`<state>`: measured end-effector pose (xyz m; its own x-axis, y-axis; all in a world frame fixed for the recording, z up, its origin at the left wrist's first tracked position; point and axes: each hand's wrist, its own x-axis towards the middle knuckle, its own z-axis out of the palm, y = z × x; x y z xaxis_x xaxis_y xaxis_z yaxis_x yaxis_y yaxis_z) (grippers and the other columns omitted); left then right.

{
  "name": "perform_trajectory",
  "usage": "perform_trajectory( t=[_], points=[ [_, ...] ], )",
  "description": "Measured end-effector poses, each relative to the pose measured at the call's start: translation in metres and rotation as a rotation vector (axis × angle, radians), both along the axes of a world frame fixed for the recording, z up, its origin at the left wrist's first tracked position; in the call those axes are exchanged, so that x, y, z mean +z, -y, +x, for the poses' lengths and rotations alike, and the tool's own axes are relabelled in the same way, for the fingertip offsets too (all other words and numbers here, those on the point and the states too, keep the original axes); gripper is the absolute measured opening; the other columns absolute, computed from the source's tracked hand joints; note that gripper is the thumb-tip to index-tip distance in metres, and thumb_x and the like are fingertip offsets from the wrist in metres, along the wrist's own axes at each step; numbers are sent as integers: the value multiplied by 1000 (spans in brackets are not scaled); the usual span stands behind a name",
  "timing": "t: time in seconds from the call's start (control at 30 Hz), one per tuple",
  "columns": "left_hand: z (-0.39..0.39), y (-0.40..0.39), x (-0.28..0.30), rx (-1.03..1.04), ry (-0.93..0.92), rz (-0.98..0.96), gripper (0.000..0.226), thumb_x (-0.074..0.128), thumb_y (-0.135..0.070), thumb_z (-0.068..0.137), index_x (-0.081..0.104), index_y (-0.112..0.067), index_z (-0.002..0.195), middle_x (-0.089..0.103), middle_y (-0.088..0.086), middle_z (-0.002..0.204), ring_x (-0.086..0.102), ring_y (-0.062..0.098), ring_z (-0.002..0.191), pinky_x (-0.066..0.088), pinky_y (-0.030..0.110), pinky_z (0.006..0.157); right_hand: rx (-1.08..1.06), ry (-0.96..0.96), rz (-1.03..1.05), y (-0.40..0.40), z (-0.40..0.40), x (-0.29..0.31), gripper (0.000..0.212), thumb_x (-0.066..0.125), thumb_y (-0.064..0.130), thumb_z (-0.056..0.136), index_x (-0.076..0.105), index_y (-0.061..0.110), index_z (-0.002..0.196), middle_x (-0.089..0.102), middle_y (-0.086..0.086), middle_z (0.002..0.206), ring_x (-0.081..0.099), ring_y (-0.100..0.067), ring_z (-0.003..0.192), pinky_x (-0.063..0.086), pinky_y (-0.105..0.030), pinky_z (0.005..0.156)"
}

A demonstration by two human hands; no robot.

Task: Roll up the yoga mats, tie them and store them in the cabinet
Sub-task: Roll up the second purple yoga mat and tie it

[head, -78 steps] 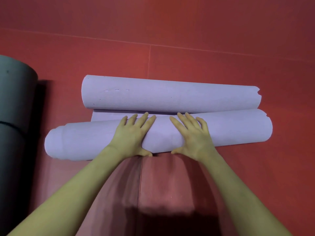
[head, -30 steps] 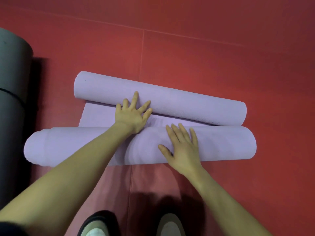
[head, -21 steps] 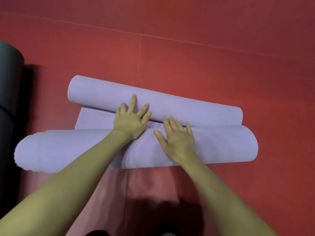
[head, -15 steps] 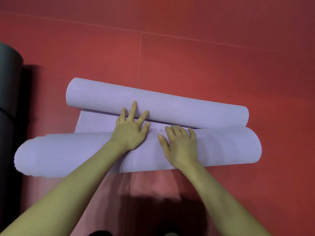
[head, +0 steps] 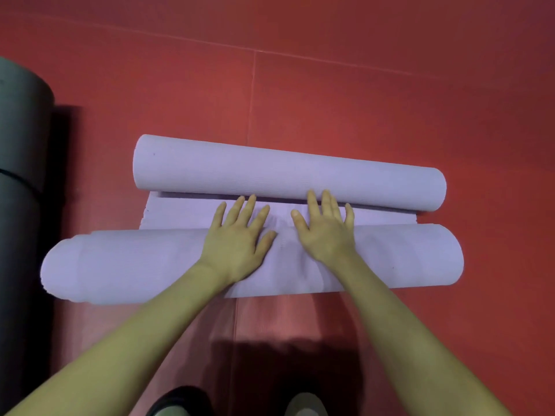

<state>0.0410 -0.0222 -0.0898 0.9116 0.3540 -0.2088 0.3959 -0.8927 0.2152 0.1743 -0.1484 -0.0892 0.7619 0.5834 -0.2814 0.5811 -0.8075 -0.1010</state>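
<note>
The lilac yoga mat is laid on the red floor, rolled from both ends into two rolls with a short flat strip between them. The nearer, thicker roll is pressed by the left hand and the right hand, both spread flat, fingers reaching over the strip toward the far roll. Left of the mat, a dark grey rolled mat is seen. Below the mat, shoe tips are visible.

Even overhead light, saturated colour; soft shadow at bottom centre; slight wide-angle bowing, mild softness.
</note>
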Motion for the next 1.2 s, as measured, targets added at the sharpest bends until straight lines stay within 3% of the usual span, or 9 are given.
perform_trajectory(
  t=[0.13,0.27,0.43,0.57,0.67,0.8,0.93,1.07,1.2],
  points=[
    [-17,2,-9,-27,93,109,60,29,-51,92,62,-14,128,58,14,132,56,35,119,35,51,102,-10,-30,-4,-14,17,-2,64,19,58,98,5,29,154,-14,-4,160,-12,-18,147,-14,-46,114],
    [-8,-7,-1,30,11,80,73,11,-62,95,62,-20,127,60,14,129,57,37,117,38,58,98,-60,18,-1,-27,25,-4,61,20,57,99,6,34,153,-11,-2,161,-6,-31,146,-9,-47,114],
    [16,-19,2,278,-128,52,77,3,-74,84,15,-39,151,11,0,161,10,26,146,7,51,114,-55,123,87,-35,34,-4,63,28,54,99,7,30,153,23,-11,153,21,-24,140,2,-44,114],
    [27,-32,-1,259,-56,46,68,13,-67,91,1,-37,152,-10,-5,160,-6,22,147,-2,49,117,-27,29,128,-36,45,-6,70,26,53,99,-3,20,153,-3,-2,161,-4,-9,147,-13,-41,114],
    [44,-49,-2,247,-2,43,67,17,-63,94,0,-35,152,-13,-5,160,-14,22,146,-8,47,116,0,54,110,-39,51,-4,71,24,55,99,0,18,154,-6,-1,161,-4,-8,147,-15,-40,113],
    [70,-73,-5,268,-10,-6,65,21,-60,95,2,-35,152,-11,-6,160,-12,22,146,-7,48,116,63,155,184,-32,46,-6,84,7,61,86,23,10,151,19,-7,158,20,-12,145,-15,-37,111],
    [87,-91,-8,273,-14,-9,63,23,-58,96,3,-37,152,-9,-6,160,-10,22,147,-6,49,116,58,283,234,-29,26,-9,68,23,49,91,55,6,132,54,-10,137,53,-25,124,11,-47,109],
    [89,-92,-5,275,75,18,59,26,-51,98,11,-34,152,-4,-2,161,-5,23,147,-3,48,116,44,165,132,-39,31,-2,89,0,61,81,36,12,147,32,-5,154,30,-18,141,8,-48,115],
    [71,-79,-5,221,229,81,61,26,-50,94,35,-22,148,21,8,158,21,31,144,12,51,112,-8,119,89,-62,55,3,78,15,63,93,22,12,151,18,-6,159,16,-12,146,2,-48,116]
  ],
)
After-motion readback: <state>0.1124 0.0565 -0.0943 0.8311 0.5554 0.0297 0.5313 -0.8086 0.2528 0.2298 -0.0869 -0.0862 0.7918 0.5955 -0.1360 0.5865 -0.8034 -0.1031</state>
